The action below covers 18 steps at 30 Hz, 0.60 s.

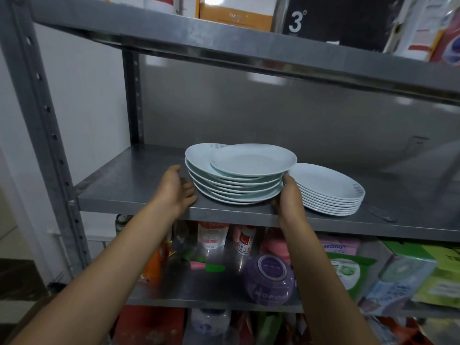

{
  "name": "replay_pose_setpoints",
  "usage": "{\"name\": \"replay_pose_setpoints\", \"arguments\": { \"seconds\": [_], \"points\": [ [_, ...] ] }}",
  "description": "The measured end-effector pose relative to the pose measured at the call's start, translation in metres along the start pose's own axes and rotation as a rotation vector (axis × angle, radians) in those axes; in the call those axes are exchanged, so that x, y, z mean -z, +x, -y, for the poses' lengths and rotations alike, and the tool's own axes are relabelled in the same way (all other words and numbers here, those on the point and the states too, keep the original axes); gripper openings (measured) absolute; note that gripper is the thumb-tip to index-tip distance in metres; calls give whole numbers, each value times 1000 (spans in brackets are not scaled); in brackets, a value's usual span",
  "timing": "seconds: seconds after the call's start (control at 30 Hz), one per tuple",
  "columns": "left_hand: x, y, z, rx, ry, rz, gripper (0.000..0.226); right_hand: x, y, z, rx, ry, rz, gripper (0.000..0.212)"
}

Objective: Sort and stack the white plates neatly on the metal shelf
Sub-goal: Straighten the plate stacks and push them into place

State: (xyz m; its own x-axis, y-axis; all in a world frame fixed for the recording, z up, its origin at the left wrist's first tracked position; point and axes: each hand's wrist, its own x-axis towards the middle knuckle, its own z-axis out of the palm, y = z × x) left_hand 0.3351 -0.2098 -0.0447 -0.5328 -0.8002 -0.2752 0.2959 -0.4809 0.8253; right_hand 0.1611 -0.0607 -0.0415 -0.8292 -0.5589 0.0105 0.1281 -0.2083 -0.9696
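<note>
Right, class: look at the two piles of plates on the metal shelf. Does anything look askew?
Yes. The top plate on the left pile sits shifted right and tilted, and that pile's rims are uneven. The right pile is neatly aligned.

Two plate stacks (239, 180) – two hands (174, 190)

Two stacks of white plates are seen on the metal shelf (139, 180). The uneven left stack (234, 188) is topped by a plate (252, 159) shifted right. It is flanked by the open left hand (178, 190) and the right hand (290, 195), whose fingertips touch its rim. The neat right stack (328, 190) sits just beside.
</note>
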Motion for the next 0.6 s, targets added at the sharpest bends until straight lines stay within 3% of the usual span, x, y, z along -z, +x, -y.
{"name": "replay_pose_setpoints", "arguments": {
  "seconds": [0.07, 0.13, 0.33, 0.4, 0.5, 0.6],
  "points": [
    [-1, 4, -3, -94, 78, -90, 32, 0, 5, 6, 155, -195, -115, 38],
    [-3, 8, -6, -204, 166, -112, 32, 0, 10, 11, 197, -260, -168, 45],
    [-1, 36, -22, -480, 426, -53, 69, -5, 20, 23, 235, -241, -167, 60],
    [-5, 44, -29, -485, 428, -31, 76, -5, 25, 24, 230, -202, -153, 60],
    [-13, 54, -37, -418, 319, 25, 69, -6, 28, 23, 259, -132, -114, 44],
    [-11, 77, -35, -373, 273, 63, 67, -6, 31, 17, 260, -129, -97, 50]
  ]
}}
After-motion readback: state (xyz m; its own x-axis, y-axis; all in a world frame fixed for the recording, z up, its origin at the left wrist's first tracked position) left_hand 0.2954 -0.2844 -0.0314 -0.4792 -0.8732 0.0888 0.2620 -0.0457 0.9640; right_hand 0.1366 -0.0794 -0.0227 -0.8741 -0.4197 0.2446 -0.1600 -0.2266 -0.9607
